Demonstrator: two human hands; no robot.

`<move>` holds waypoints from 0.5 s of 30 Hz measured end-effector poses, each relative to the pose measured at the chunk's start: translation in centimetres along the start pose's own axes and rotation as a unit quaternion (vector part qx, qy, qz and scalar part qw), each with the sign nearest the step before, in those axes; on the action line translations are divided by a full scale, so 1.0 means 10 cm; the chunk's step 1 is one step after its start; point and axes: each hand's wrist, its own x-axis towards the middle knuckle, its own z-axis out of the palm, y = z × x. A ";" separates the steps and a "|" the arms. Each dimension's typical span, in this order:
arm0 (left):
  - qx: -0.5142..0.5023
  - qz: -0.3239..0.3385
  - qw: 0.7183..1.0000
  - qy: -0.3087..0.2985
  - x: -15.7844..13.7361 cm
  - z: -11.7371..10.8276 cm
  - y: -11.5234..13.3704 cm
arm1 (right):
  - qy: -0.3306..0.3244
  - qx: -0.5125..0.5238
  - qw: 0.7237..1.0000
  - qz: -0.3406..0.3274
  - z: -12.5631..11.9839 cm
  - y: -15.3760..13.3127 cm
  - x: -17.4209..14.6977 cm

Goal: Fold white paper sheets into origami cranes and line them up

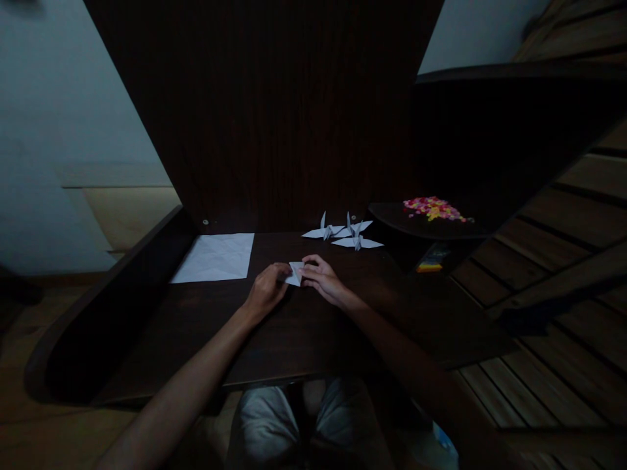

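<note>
Between my two hands, near the middle of the dark desk, is a small piece of folded white paper (295,273) with a pointed lower end and a crease down it. My left hand (268,285) grips its left edge with the fingers curled in. On the other side my right hand (323,279) pinches the paper's right edge between thumb and fingers. Just beyond stand several folded paper cranes (357,242), wings spread, close together. To the left lies a flat sheet of white paper (218,256) with faint creases.
A rounded corner shelf (392,219) at the right bears a pile of small pink, red and yellow pieces (435,208). Below it is a yellow item (430,267) I cannot make out. The desk has a tall back panel (274,130) and a raised left side (112,294).
</note>
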 end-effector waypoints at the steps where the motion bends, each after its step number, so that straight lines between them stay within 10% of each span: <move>1: -0.001 -0.004 1.000 0.003 0.01 0.00 0.00 | 0.001 -0.003 1.000 -0.001 -0.01 0.01 0.00; 10: -0.048 -0.086 0.991 -0.086 0.09 -0.14 0.12 | 0.013 -0.088 0.995 -0.044 -0.05 -0.01 0.02; 15: -0.257 -0.279 0.916 -0.127 0.14 -0.10 0.07 | -0.056 -0.143 0.986 -0.067 -0.08 -0.05 0.01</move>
